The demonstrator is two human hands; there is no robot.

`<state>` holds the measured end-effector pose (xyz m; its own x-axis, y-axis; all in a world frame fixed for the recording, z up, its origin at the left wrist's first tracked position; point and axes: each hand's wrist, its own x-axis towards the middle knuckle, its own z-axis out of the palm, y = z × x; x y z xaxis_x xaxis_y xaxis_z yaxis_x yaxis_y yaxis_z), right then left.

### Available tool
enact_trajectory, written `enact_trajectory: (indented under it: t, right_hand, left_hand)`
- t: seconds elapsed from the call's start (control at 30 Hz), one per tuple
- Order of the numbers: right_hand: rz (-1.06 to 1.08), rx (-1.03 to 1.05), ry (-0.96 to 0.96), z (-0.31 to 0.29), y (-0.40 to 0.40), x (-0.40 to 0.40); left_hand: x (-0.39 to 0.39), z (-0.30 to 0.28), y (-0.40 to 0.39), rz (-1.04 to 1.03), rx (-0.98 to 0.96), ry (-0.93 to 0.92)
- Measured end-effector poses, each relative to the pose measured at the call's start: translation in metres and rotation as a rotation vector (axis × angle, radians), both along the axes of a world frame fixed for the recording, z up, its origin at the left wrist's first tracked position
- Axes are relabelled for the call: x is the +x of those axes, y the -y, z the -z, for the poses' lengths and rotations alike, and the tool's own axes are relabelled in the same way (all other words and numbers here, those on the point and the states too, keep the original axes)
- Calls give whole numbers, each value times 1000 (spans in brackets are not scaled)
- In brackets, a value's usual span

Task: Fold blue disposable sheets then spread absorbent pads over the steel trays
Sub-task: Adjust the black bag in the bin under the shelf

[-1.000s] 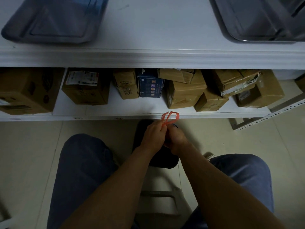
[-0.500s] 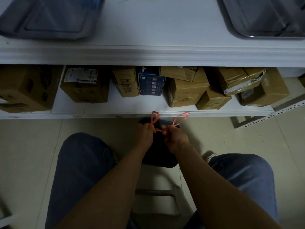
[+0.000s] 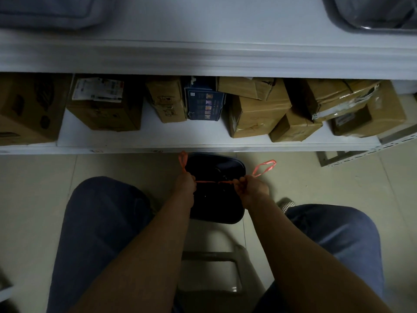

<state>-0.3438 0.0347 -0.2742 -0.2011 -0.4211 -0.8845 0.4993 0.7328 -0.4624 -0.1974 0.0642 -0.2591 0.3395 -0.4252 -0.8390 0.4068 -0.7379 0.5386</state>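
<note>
steel trays: two show at the top edge of the frame, both cut off by it. one steel tray (image 3: 370, 16) sits at the upper right, its rim catching light; the other tray (image 3: 52, 12) lies at the upper left and looks covered in something bluish, though it is too blurred to tell what. both rest on the white table top (image 3: 207, 30).
hands: both are in the middle of the frame, well below the trays and well apart from them.
left hand (image 3: 186, 185): fingers curled tight round one end of an orange band (image 3: 214, 182), grasping it; a loop of the band sticks up just above the fist.
right hand (image 3: 253, 187): fingers pinch the other end of the band; a second orange loop pokes out up and to the right of it.
orange band: stretched in a thin straight line between the two fists, over a dark bin (image 3: 216, 199).
dark bin: stands on the floor (image 3: 33, 188) between the knees, its upper rim just under the shelf edge; what is inside cannot be told in the dim light.
legs: blue trousers, one knee (image 3: 101, 222) at the lower left, the other at the lower right.
stool: a metal frame (image 3: 209, 267) shows at the bottom centre between the forearms.
lower shelf (image 3: 146, 138): white, across the middle of the frame, packed with cardboard boxes (image 3: 257, 116); a dark blue box (image 3: 204, 105) stands among them near the centre.
</note>
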Motion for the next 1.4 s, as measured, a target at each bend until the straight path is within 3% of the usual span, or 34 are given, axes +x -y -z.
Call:
enact_trajectory:
  t: [0.2,0.4,0.67,0.9,1.03,1.4]
  right_hand:
    - [9,23,-2,2,3,0]
    - [-74,56,56,5,2,3]
    - [-211,22,4,-2,0,2]
    - [-301,74,-93,-20,3,-2]
    - [-384,-14,-149,-40,3,1]
    - [-365,-136,-73,-122,0,16]
  left_hand:
    - [6,4,3,-92,40,-27]
    - [9,20,-1,-280,95,-281]
    - [5,24,-3,-281,54,-332]
    - [3,-2,0,-306,1,-318]
    - [3,-27,-2,-306,-33,-324]
    - [9,-106,-15,-220,-164,-311]
